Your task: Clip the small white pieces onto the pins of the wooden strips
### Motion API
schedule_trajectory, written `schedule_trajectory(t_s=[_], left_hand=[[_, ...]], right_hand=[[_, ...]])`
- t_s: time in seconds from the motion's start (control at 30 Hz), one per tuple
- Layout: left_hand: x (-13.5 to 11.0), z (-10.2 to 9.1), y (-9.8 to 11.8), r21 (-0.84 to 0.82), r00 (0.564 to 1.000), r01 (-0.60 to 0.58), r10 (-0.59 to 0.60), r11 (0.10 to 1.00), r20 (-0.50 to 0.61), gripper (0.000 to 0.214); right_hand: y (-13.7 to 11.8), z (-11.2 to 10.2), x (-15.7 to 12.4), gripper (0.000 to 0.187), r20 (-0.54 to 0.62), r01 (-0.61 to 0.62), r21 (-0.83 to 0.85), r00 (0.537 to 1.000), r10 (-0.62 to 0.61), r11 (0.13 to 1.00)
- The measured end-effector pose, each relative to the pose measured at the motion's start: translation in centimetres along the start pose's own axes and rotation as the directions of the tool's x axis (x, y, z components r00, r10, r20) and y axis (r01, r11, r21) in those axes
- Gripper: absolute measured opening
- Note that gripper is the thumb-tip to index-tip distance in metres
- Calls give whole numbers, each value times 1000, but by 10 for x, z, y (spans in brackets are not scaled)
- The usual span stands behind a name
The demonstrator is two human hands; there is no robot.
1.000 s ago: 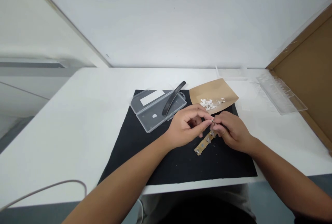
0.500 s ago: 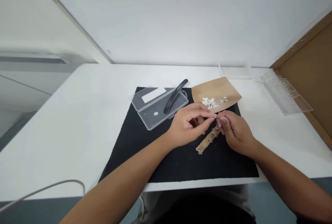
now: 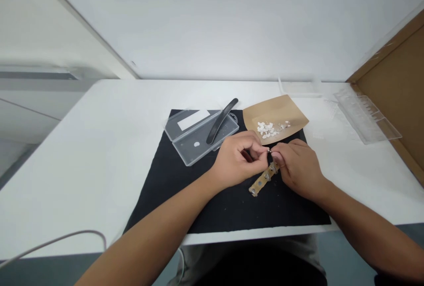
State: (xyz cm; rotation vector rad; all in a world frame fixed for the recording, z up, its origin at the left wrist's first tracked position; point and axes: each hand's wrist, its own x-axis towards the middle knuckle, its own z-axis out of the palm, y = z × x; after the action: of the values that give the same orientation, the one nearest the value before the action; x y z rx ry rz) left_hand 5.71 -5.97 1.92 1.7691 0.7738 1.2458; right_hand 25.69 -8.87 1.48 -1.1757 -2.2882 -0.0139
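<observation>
My left hand [image 3: 236,159] is closed in a pinch, its thumb and forefinger meeting at a small shiny piece [image 3: 269,150]. Fingertip to fingertip with it, my right hand [image 3: 300,169] pinches the other side of that piece. The piece is too small and too covered to tell its kind. Just below the fingers, on a black mat [image 3: 232,208], lies a yellowish strip [image 3: 257,187] bearing several small grey, shiny bits. The right fingers hide its upper end.
An open clear plastic case [image 3: 189,156] lies on the mat's upper left, with a black curved file-like bar [image 3: 221,122] across it and a white flake [image 3: 196,144] inside. Brown paper [image 3: 276,107] holds white flakes [image 3: 265,129]. A clear tray [image 3: 374,131] stands near a cardboard panel [image 3: 394,87].
Both hands have shifted slightly left with the small piece between them. My left fingers are curled in more, and my right hand has turned so its back faces up. The strip stays put.
</observation>
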Motion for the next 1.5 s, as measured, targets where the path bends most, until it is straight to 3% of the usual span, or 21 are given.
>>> schedule_trajectory(t_s=[0.43,0.63,1.03,1.5], left_hand=[[1,-4,0,-141,966,255,-246,957,76,16],[1,-4,-3,-323,924,382,-345,866,167,14],[1,-8,-6,-421,874,485,-399,767,278,22],[2,-12,-10,-442,884,458,-340,772,322,25]], right_hand=[[-4,-4,0,42,126,-82,145,990,64,986],[-4,-6,2,41,178,-140,256,979,96,956],[-2,-12,2,38,206,-224,389,967,152,894],[1,-12,4,37,202,-230,481,968,149,846]])
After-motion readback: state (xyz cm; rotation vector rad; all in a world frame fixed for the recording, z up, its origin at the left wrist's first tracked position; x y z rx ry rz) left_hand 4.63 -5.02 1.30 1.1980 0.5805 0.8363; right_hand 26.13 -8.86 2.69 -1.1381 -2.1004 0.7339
